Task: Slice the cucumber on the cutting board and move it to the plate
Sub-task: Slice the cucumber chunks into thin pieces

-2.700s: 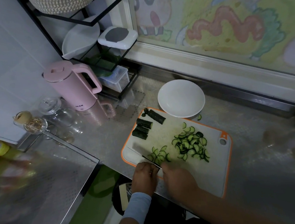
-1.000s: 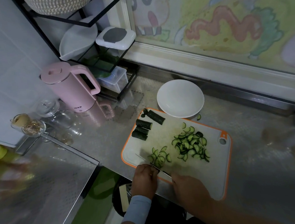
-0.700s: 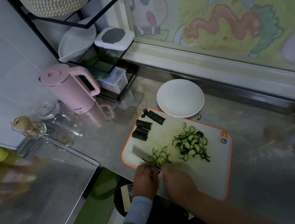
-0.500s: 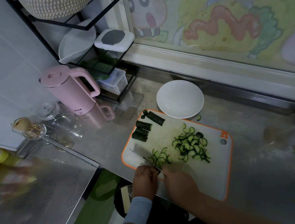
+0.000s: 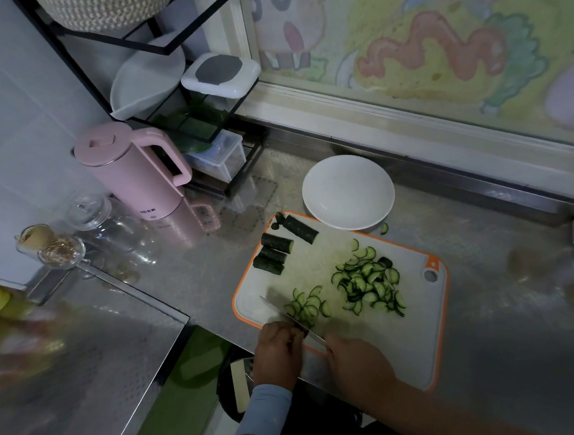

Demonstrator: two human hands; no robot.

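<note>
Scene layout, head view:

1. The cutting board (image 5: 412, 344), white with an orange rim, lies at lower centre of the frame on a steel counter (image 5: 193, 269).
2. The plate (image 5: 348, 192), white and round, stands just beyond the board's upper edge, above centre. No cucumber lies on it.
3. Three uncut cucumber pieces (image 5: 276, 244), dark-skinned, lie at the upper left corner of the board.
4. The main slice pile (image 5: 369, 281) occupies the middle of the board, right of centre. A smaller group of slices (image 5: 308, 306) lies to its lower left, touching the blade.
5. One stray slice (image 5: 385, 227) rests on the counter between the plate and the board rim.

Hand status:

- The right hand (image 5: 358, 359), at lower centre, is clamped around the handle of the knife (image 5: 293, 319). The handle itself is hidden under the hand. The blade runs diagonally up and left across the board's lower left area.
- The left hand (image 5: 279, 351), with a light blue sleeve (image 5: 263, 415) at the wrist, sits immediately left of the blade. Its fingers are curled, with knuckles against the blade side. Whatever lies under the fingers is hidden, so it cannot be determined whether the hand holds anything.

Surroundings:

- A pink kettle (image 5: 134, 174) stands at centre left of the frame.
- A glass jar (image 5: 87, 207) stands to its left.
</note>
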